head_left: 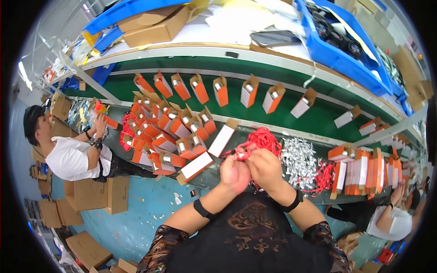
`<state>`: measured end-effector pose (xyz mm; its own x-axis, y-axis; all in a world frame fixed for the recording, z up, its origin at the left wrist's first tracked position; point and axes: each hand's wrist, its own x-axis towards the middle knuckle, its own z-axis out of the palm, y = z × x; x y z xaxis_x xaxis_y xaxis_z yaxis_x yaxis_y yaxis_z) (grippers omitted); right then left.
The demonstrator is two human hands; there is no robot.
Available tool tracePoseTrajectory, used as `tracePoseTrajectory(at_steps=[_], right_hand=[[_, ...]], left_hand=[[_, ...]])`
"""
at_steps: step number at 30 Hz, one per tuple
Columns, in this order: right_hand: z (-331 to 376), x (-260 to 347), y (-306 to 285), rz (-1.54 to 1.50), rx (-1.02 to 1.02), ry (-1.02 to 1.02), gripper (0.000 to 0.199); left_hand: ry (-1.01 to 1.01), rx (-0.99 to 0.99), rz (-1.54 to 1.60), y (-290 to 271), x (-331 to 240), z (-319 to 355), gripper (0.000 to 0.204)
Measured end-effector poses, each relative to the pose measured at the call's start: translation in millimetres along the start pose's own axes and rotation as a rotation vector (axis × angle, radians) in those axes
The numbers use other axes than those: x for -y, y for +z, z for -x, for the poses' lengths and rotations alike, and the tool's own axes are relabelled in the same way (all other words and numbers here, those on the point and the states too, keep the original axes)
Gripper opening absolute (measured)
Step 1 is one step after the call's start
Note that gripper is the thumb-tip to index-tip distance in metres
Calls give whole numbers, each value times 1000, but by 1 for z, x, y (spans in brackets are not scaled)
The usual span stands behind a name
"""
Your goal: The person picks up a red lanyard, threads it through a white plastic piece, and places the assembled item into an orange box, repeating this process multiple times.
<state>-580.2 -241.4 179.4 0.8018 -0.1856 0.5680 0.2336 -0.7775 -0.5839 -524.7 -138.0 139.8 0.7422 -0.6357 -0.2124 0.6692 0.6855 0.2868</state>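
My left hand and my right hand are close together over the workbench, both with fingers pinched. Between their fingertips is a red cord with a small pale piece on it, too small to make out. Just beyond my right hand lies a heap of red cords. To its right is a pile of small silvery packets or parts, with more red cords beside it. Left of my hands, an open orange and white box lies tilted at the bench edge, near a tall white-sided box.
Many open orange boxes with white-topped contents crowd the bench at left. More stand in a row on the green conveyor belt. Stacked boxes are at right. Co-workers work on both sides. A shelf with blue bins spans above.
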Motion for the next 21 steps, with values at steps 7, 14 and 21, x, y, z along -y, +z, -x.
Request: tracePoseTrajectory(at_steps=[7,14,21], right_hand=[[-16,19,17,141,304,-212,22],[-28,-15,57,-1429,271,1144,36],[-73,5,111,-616,238,485,30]], left_hand=[[-18,-520,-185,-6,-39,-11,40],[36,-181,-1283,-11,-97,-24,55],[383,-353,-1377,-46,-116,-63,40]])
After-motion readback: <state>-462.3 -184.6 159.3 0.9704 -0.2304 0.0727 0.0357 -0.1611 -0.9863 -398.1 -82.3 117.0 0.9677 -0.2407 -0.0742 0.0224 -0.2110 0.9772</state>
